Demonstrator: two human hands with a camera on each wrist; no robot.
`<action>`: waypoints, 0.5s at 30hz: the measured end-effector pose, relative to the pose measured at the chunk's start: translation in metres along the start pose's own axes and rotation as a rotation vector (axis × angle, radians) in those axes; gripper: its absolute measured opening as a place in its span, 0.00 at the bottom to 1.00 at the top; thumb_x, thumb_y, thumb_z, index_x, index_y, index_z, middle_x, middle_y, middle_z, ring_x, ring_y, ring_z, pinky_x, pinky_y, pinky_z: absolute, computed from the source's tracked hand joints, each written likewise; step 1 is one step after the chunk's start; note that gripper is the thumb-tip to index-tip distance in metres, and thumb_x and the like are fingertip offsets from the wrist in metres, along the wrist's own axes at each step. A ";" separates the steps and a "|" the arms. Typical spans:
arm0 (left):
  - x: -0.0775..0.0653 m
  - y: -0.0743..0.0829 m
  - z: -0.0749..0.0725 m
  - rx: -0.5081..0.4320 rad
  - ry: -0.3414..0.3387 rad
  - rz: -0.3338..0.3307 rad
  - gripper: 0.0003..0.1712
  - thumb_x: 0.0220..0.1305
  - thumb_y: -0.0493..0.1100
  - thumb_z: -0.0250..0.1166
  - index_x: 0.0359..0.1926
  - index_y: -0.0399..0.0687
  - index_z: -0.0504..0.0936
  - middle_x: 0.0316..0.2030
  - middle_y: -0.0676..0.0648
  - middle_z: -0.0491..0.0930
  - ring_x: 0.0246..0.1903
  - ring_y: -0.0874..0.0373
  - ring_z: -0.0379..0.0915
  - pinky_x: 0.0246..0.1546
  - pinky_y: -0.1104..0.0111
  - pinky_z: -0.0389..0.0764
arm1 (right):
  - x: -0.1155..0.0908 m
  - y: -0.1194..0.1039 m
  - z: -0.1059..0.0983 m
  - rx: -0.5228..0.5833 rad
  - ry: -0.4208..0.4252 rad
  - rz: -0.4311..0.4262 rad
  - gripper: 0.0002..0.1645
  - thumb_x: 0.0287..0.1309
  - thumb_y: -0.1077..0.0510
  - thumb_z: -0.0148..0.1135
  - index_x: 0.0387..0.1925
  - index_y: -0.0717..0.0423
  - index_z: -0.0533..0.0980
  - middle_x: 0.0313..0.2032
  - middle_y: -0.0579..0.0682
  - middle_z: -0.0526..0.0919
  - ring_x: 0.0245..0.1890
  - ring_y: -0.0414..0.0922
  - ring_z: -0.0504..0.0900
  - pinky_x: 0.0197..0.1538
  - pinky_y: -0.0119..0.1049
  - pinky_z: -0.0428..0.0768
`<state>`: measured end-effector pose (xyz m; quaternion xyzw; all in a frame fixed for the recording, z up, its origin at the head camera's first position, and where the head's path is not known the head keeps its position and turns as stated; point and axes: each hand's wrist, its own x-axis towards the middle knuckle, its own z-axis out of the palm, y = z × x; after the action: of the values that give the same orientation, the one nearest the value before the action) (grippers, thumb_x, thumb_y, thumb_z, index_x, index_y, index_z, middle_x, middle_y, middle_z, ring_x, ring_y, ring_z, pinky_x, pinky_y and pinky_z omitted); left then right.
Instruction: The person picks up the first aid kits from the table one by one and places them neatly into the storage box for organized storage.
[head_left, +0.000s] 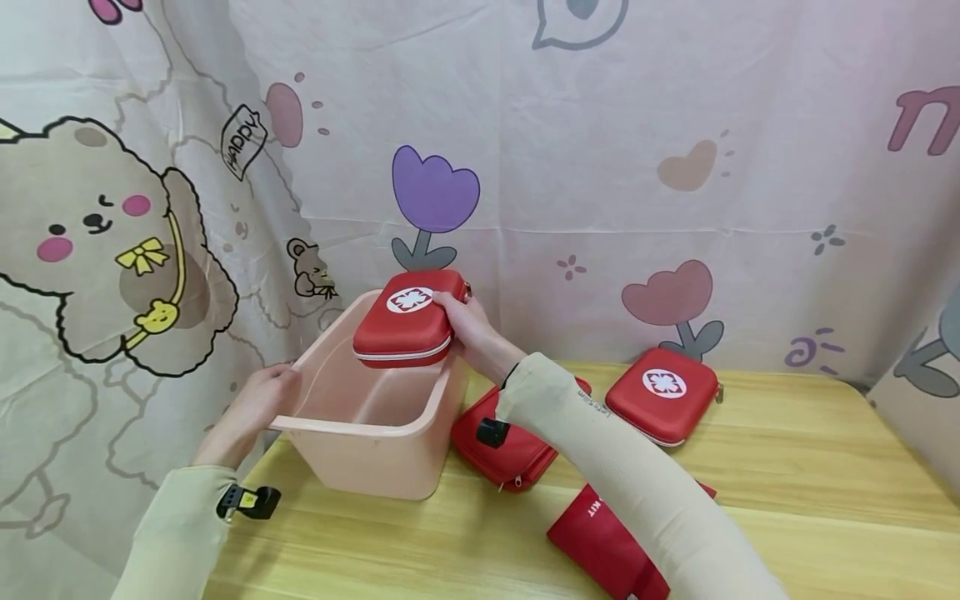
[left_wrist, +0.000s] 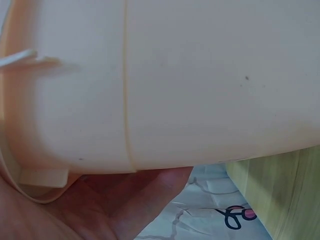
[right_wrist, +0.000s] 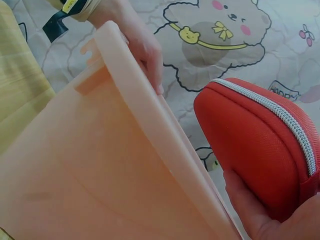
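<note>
A red zippered first-aid case (head_left: 401, 321) with a white round emblem is held over the mouth of a pink plastic bin (head_left: 360, 458). My right hand (head_left: 474, 329) grips the case by its right end, thumb on top near the emblem. In the right wrist view the case (right_wrist: 255, 145) shows its silver zipper, with the fingers under it, beside the bin's rim. My left hand (head_left: 258, 400) holds the bin's left rim near the front corner. The left wrist view shows that hand (left_wrist: 130, 205) against the bin's outer wall (left_wrist: 200, 90).
On the wooden table (head_left: 810, 467) another red case with an emblem (head_left: 663, 396) lies at the right. A red zippered case (head_left: 502, 446) sits beside the bin, partly behind my right sleeve. A dark red pouch (head_left: 607, 542) lies in front. A printed curtain (head_left: 555, 167) hangs behind.
</note>
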<state>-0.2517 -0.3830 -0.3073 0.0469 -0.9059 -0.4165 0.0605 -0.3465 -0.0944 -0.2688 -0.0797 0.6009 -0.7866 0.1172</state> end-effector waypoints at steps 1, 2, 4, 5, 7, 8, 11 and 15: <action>0.000 0.000 0.000 -0.001 0.000 -0.005 0.26 0.77 0.49 0.38 0.48 0.28 0.71 0.43 0.35 0.73 0.40 0.49 0.69 0.35 0.66 0.73 | 0.000 0.001 0.001 -0.003 -0.003 -0.003 0.30 0.67 0.47 0.59 0.65 0.51 0.64 0.52 0.51 0.81 0.43 0.48 0.85 0.44 0.40 0.83; -0.001 0.000 0.000 -0.003 0.000 -0.009 0.27 0.77 0.49 0.38 0.49 0.28 0.71 0.44 0.34 0.73 0.41 0.48 0.69 0.36 0.65 0.73 | 0.000 0.001 0.001 -0.005 -0.005 -0.006 0.30 0.67 0.47 0.59 0.65 0.51 0.64 0.51 0.51 0.81 0.43 0.48 0.85 0.43 0.40 0.83; -0.001 -0.001 -0.001 -0.003 0.001 -0.013 0.27 0.77 0.49 0.38 0.51 0.27 0.71 0.47 0.33 0.72 0.44 0.46 0.69 0.37 0.65 0.73 | 0.001 0.002 0.002 -0.008 -0.005 -0.011 0.29 0.67 0.47 0.59 0.65 0.50 0.64 0.51 0.51 0.82 0.42 0.48 0.86 0.43 0.40 0.83; -0.002 -0.001 -0.001 -0.004 -0.001 -0.016 0.28 0.77 0.49 0.37 0.52 0.27 0.71 0.48 0.32 0.72 0.45 0.45 0.69 0.38 0.65 0.72 | 0.001 0.002 0.003 -0.011 -0.004 -0.013 0.29 0.67 0.47 0.59 0.65 0.50 0.64 0.51 0.51 0.82 0.42 0.48 0.86 0.43 0.40 0.83; -0.002 -0.001 -0.001 -0.003 -0.001 -0.015 0.29 0.77 0.49 0.37 0.54 0.25 0.70 0.50 0.30 0.71 0.47 0.43 0.68 0.39 0.64 0.72 | 0.001 0.003 0.004 -0.015 0.001 -0.011 0.29 0.67 0.48 0.59 0.65 0.50 0.63 0.50 0.51 0.81 0.42 0.48 0.86 0.43 0.40 0.83; -0.002 -0.001 -0.001 -0.003 -0.003 -0.014 0.29 0.77 0.49 0.37 0.56 0.25 0.69 0.51 0.29 0.71 0.48 0.43 0.68 0.40 0.64 0.72 | 0.002 0.004 0.005 -0.017 0.005 -0.010 0.30 0.67 0.48 0.59 0.65 0.50 0.62 0.51 0.51 0.81 0.42 0.48 0.86 0.42 0.40 0.83; -0.001 0.000 0.000 -0.003 -0.007 -0.010 0.30 0.78 0.49 0.37 0.58 0.24 0.68 0.52 0.29 0.71 0.49 0.42 0.69 0.41 0.65 0.72 | 0.003 0.005 0.007 -0.023 0.021 0.000 0.31 0.67 0.49 0.60 0.66 0.49 0.59 0.51 0.52 0.80 0.41 0.49 0.86 0.42 0.40 0.83; 0.000 0.000 0.000 -0.020 -0.005 -0.009 0.30 0.77 0.49 0.37 0.58 0.24 0.68 0.52 0.29 0.71 0.49 0.43 0.68 0.41 0.65 0.72 | 0.006 0.007 0.009 -0.033 0.033 0.007 0.33 0.66 0.49 0.61 0.66 0.49 0.57 0.51 0.53 0.80 0.40 0.49 0.86 0.40 0.41 0.84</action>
<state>-0.2517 -0.3827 -0.3077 0.0495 -0.9016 -0.4260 0.0566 -0.3487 -0.1063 -0.2726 -0.0667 0.6159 -0.7774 0.1089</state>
